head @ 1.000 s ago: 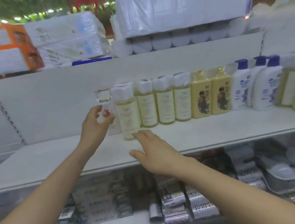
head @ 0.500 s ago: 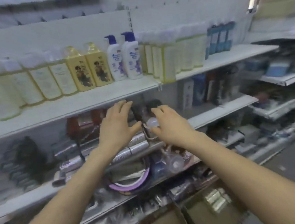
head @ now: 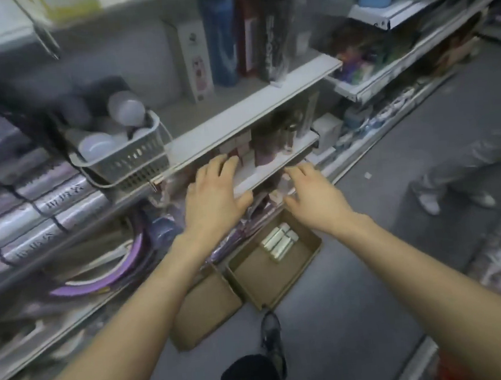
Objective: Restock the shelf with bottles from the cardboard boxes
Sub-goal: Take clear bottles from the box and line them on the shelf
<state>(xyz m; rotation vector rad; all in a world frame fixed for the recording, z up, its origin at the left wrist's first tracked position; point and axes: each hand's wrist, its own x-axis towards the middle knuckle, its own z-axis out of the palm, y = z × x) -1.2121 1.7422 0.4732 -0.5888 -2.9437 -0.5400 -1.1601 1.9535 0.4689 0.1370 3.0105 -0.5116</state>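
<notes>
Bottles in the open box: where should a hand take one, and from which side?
Probably from above, round the body of the nearest bottle. They lie flat, side by side in the far corner of the box; its walls block the sides, and the bare floor beside them leaves room.

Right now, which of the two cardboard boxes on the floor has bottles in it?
The right-hand box: pale bottles lie clustered at its far end. The left-hand box beside it shows only bare cardboard.

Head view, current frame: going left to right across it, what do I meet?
Grey basket of bulbs → left hand → right hand → another person's shoes. The cardboard box overlaps both hands, so it is left out.
</notes>
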